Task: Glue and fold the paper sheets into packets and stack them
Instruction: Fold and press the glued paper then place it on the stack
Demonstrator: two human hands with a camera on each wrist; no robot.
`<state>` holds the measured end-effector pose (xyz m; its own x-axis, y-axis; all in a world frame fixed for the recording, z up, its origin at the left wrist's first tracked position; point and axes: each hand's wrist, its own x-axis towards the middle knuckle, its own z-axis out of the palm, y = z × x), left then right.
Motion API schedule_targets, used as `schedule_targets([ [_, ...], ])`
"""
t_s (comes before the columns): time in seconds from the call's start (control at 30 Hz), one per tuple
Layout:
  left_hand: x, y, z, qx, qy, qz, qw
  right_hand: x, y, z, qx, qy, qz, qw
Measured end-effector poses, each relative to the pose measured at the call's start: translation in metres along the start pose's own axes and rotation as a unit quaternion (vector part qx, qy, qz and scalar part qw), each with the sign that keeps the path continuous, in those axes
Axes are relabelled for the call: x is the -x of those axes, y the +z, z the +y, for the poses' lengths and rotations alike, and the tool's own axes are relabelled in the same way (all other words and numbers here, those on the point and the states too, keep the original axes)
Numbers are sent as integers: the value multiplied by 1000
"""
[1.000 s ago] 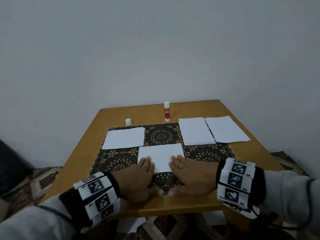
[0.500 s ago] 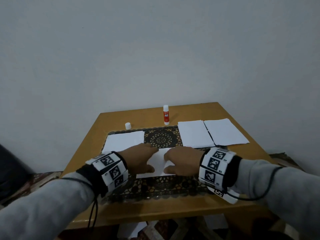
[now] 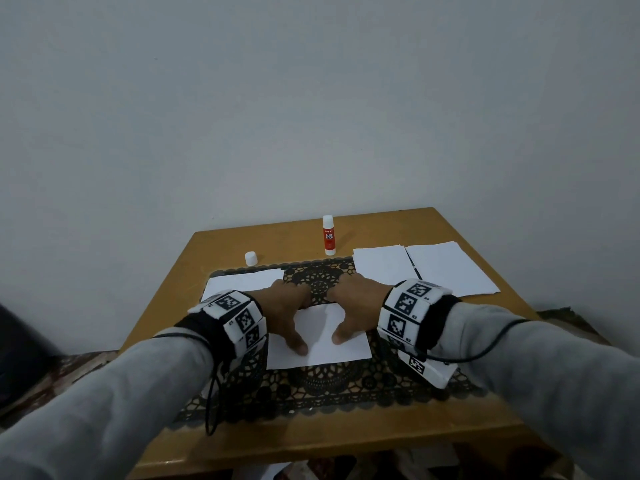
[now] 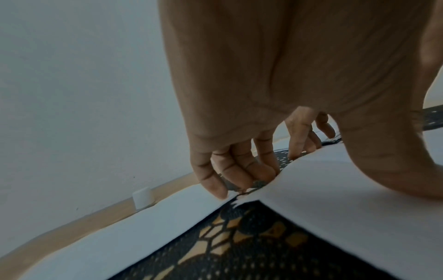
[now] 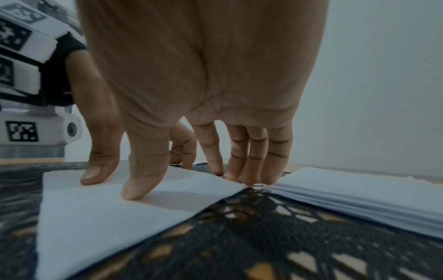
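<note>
A white paper sheet (image 3: pixel 320 341) lies flat in the middle of the black lace mat (image 3: pixel 329 386). My left hand (image 3: pixel 285 306) and right hand (image 3: pixel 353 303) sit side by side over its far half. Each thumb presses down on the sheet. The fingertips (image 5: pixel 249 178) of my right hand touch the mat right at the sheet's far edge. In the left wrist view, the bent fingers (image 4: pixel 242 170) meet the far edge, which bulges up slightly there. The glue stick (image 3: pixel 328 235) stands uncapped at the back of the table, and its white cap (image 3: pixel 251 258) sits to the left.
Two stacks of plain sheets (image 3: pixel 381 268) (image 3: pixel 450 268) lie at the right, the nearer one close beside my right fingers (image 5: pixel 359 193). A white packet (image 3: pixel 242 282) lies at the left of the mat. The wooden table (image 3: pixel 346 441) stands against a bare wall.
Both hands slid forward from the sheet's near edge to its far edge. The thumbs now spread out on the paper, with the fingertips at the far rim.
</note>
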<state>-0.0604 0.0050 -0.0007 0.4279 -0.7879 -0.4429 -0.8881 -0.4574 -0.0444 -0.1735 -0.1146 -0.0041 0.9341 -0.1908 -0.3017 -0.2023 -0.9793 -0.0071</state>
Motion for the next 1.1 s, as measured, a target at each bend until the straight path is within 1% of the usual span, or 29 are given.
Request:
schedule_targets([
  [0.17,-2,5,-5,23,-2,8,1000,2,2,2,-41,0,8,999],
  [0.37,1,8,-5,43,8,24,999,3,6,1,-60,-5,25,998],
  [0.5,2,5,-2,24,14,20,999,3,4,0,-51,-8,23,998],
  [0.67,3,5,0,50,26,20,998,1,2,0,-45,-7,13,999],
  [0.8,5,7,-1,76,37,26,996,2,5,0,-77,-9,23,997],
  [0.87,7,9,-2,94,44,47,994,4,5,1,-109,-14,39,993],
  [0.93,10,11,-6,143,46,100,984,6,4,4,-158,-15,64,985],
  [0.97,13,13,-9,180,43,133,974,7,3,7,-190,-11,77,979],
  [1.03,19,15,-16,271,31,190,943,9,-1,13,-269,2,102,958],
  [1.1,24,15,-25,365,12,228,903,10,-5,18,-350,15,126,928],
])
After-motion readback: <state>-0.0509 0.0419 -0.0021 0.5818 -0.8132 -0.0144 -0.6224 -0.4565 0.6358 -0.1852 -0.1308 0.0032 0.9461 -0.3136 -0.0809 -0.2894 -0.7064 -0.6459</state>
